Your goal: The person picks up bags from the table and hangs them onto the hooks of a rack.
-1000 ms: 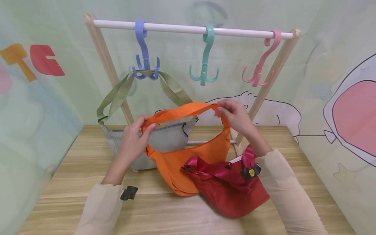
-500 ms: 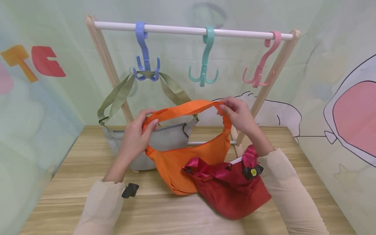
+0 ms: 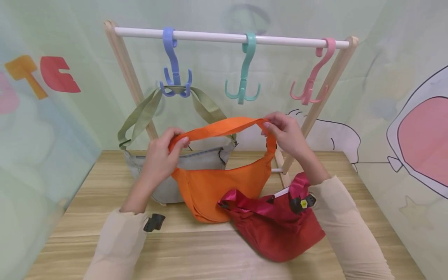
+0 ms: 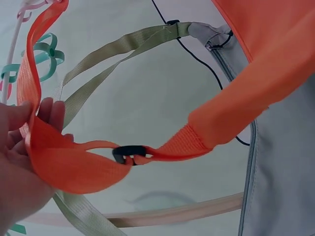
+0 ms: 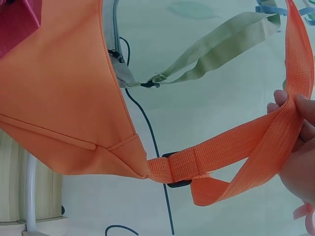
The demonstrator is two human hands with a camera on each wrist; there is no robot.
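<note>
An orange shoulder bag (image 3: 220,186) is held up by its strap (image 3: 224,127), which spans between both hands. My left hand (image 3: 161,152) pinches the strap's left end; in the left wrist view, thumb and fingers close on the webbing above a black buckle (image 4: 130,153). On the other side my right hand (image 3: 287,132) pinches the strap's right end, also seen in the right wrist view. Behind it, a grey bag (image 3: 203,160) hangs by its olive strap (image 3: 206,107) from the blue hook (image 3: 171,66). In front lies a red bag (image 3: 280,229), overlapping the orange bag's lower right.
A wooden rack with a white bar (image 3: 210,37) stands at the back of the wooden table (image 3: 196,256). A green hook (image 3: 246,70) and a pink hook (image 3: 313,74) hang from the bar with nothing on them. Printed cloth walls surround the table.
Both hands have raised the orange bag slightly by its strap, and its bottom sits higher in view. The grey and red bags have stayed in place.
</note>
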